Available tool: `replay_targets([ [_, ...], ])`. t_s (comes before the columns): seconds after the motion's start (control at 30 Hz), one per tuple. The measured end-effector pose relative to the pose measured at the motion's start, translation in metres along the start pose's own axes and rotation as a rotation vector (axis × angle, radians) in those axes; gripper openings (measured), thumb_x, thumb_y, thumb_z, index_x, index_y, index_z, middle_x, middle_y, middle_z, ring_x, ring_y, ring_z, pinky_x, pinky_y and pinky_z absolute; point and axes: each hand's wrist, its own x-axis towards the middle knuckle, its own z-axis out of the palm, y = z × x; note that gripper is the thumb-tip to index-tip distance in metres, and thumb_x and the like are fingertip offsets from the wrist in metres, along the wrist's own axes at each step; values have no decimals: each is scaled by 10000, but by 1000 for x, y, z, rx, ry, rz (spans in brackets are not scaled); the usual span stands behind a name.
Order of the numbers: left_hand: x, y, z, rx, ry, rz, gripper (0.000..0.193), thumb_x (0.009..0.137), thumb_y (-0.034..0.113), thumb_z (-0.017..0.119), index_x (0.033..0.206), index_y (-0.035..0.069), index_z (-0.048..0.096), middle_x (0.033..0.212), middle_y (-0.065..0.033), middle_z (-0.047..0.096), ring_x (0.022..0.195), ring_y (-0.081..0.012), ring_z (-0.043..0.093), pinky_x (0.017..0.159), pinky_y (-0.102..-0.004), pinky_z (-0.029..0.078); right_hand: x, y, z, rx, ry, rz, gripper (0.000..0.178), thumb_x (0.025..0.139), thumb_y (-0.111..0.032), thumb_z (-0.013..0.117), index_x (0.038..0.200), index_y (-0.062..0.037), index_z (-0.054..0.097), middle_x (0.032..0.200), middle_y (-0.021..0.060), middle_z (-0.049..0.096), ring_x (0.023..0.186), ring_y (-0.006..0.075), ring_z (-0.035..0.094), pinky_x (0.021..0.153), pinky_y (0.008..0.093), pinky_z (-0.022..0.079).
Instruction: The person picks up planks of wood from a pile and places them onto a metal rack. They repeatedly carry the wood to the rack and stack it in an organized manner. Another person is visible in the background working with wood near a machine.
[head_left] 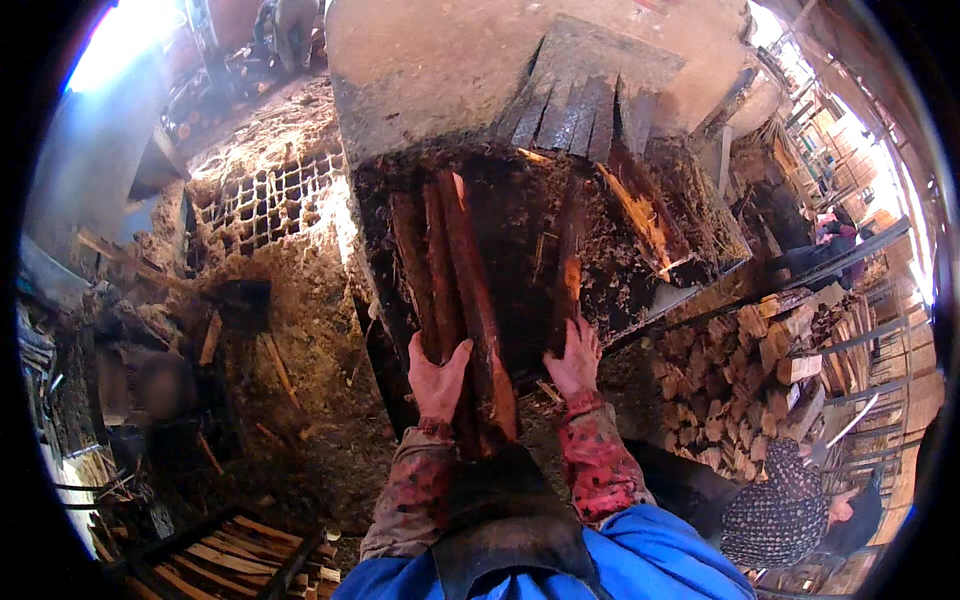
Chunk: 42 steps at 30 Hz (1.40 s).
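Several long, reddish-brown lengths of wood lie lengthwise on a dark metal bed strewn with bark bits. My left hand (438, 382) is wrapped over the near part of the left wood lengths (418, 270), thumb on their right side and fingers on their left. Just right of that thumb, a thicker length of wood (470, 275) runs down toward my apron. My right hand (574, 362) grips the near end of a separate dark length of wood (570, 265), with a bright orange split face. Its fingertips are partly hidden against the wood.
Overlapping dark rubber flaps (585, 105) hang at the bed's far end, below a worn metal housing (430, 75). Split wood is stacked in a pile (720, 385) at right, near a person in a patterned top (775, 510). Left are a sawdust-covered grid (265, 205) and a slat-filled frame (225, 555).
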Motion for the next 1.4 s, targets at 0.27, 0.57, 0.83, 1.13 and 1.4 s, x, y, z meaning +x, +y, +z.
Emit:
replay_targets([
  [0.27, 2, 24, 12, 184, 28, -27, 716, 734, 223, 823, 1267, -60, 437, 1118, -134, 640, 1001, -191, 609, 880, -310, 482, -2, 55, -2, 198, 37, 172, 959, 658, -275, 787, 1438, -23, 290, 1431, 258, 321, 1329, 414, 307, 1073, 468, 331],
  [0.57, 6, 10, 7, 224, -14, 29, 676, 760, 280, 796, 1250, -48, 466, 1102, -153, 646, 991, -218, 624, 874, -323, 481, -63, 9, -57, 655, -34, -29, 846, 700, -103, 778, 1406, 32, 332, 1301, 189, 530, 1175, 259, 541, 984, 358, 429],
  [0.83, 7, 10, 6, 136, 26, 0, 557, 877, 342, 685, 1246, -29, 492, 1103, -126, 631, 975, -185, 597, 866, -316, 473, -64, -49, -66, 1001, -215, -80, 771, 785, -89, 706, 1423, 63, 301, 1407, 161, 420, 1290, 208, 413, 1085, 332, 315],
  [1.13, 7, 23, -8, 20, -104, -154, 632, 931, 422, 587, 1276, -90, 452, 1180, -163, 571, 1065, -191, 532, 905, -322, 441, -67, -101, -11, 736, -156, -250, 832, 776, -212, 743, 1401, 100, 292, 1376, 317, 405, 1297, 414, 402, 1058, 408, 360],
  [1.4, 12, 32, -9, 186, -116, -209, 820, 768, 361, 787, 1325, -106, 407, 1195, -169, 588, 1076, -203, 558, 948, -317, 442, -61, -112, -19, 353, -96, -477, 649, 795, -239, 725, 1290, 88, 460, 1206, 273, 552, 1144, 398, 529, 998, 409, 420],
])
